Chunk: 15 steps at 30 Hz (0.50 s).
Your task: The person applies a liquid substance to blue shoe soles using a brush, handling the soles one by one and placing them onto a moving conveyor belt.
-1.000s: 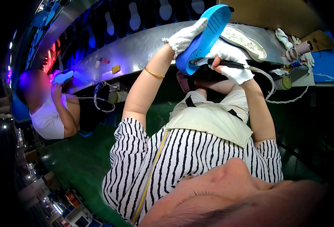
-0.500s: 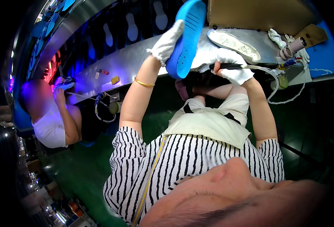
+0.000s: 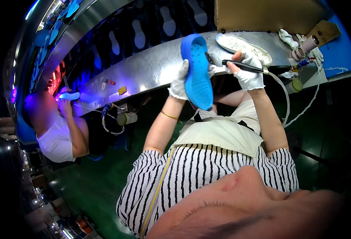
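Observation:
My left hand (image 3: 179, 84), in a white glove with bare fingertips, grips a blue shoe sole (image 3: 198, 77) by its left side. The sole stands nearly upright in the picture, its hollow, dotted face toward me. In my gloved right hand (image 3: 250, 75) is a black-handled brush (image 3: 244, 65), held like a pen, with a pale hose (image 3: 285, 89) running from its back end. The brush points left toward the sole's right edge; its tip is too unclear to tell whether it touches. Beyond my right hand a white tray shaped like a sole (image 3: 267, 59) lies on the metal bench.
Pale insole-shaped pieces (image 3: 168, 22) line the dark conveyor behind the metal ledge (image 3: 143, 65). A cardboard panel (image 3: 255, 16) stands at the back right, near pink cups (image 3: 311, 44) and loose gloves (image 3: 288, 39). At left, another person (image 3: 58, 137) holds a lit sole. A yellow block (image 3: 122, 90) sits on the ledge.
My left hand has drawn the blue sole down toward me and turned it, so its face shows more fully. My right hand has moved slightly, with the brush now more plainly in view.

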Available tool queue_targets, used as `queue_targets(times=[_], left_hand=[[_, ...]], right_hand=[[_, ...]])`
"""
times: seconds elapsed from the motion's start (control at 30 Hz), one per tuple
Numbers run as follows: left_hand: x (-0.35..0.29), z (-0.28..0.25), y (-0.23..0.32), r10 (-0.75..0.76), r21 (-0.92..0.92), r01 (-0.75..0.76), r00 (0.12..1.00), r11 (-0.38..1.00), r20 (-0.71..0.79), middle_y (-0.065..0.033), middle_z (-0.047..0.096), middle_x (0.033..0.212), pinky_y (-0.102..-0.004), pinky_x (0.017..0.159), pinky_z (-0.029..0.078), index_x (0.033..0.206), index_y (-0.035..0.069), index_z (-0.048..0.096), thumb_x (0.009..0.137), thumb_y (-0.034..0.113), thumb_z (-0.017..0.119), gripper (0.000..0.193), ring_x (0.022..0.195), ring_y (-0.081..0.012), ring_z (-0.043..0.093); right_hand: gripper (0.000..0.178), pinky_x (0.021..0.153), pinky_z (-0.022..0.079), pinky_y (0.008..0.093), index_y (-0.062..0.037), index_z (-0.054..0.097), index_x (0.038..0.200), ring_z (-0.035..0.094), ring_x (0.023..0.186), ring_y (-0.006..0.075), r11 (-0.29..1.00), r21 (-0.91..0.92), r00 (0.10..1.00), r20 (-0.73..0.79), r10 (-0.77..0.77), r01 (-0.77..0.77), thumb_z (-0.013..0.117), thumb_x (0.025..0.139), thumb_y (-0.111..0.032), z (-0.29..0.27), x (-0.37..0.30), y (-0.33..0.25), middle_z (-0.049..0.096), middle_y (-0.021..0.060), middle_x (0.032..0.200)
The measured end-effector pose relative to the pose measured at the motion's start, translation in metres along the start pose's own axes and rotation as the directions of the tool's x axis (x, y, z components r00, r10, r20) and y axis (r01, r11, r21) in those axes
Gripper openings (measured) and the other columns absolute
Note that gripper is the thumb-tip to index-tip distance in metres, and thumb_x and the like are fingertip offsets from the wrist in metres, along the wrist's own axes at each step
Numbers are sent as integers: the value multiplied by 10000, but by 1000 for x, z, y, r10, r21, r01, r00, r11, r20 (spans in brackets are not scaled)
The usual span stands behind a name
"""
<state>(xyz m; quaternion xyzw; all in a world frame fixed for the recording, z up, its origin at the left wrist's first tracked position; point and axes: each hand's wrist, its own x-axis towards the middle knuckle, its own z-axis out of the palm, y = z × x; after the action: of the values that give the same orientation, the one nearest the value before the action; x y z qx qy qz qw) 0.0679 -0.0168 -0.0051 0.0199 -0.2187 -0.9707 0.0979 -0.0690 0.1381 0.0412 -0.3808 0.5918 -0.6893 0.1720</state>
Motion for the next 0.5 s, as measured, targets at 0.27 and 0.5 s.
queue_targets(times=[0.27,0.5], left_hand=[[9,15,-33,74,40,-68,980,997,-185,-136,525,1161,-362,862,510,1281,64,394,828,608,483,713,993,-242,567],[24,-2,-28,140,32,-137,975,990,-171,-168,516,1205,-425,938,450,1322,76,368,846,638,401,737,1070,-290,535]], right_hand=[[216,656,475,230,-21,544,895,583,714,103,974,-116,963,211,-165,193,635,734,91,28,-13,-16,574,43,786],[222,622,478,264,-31,579,916,596,679,159,912,-268,943,210,-260,311,660,713,8,26,-14,0,585,67,766]])
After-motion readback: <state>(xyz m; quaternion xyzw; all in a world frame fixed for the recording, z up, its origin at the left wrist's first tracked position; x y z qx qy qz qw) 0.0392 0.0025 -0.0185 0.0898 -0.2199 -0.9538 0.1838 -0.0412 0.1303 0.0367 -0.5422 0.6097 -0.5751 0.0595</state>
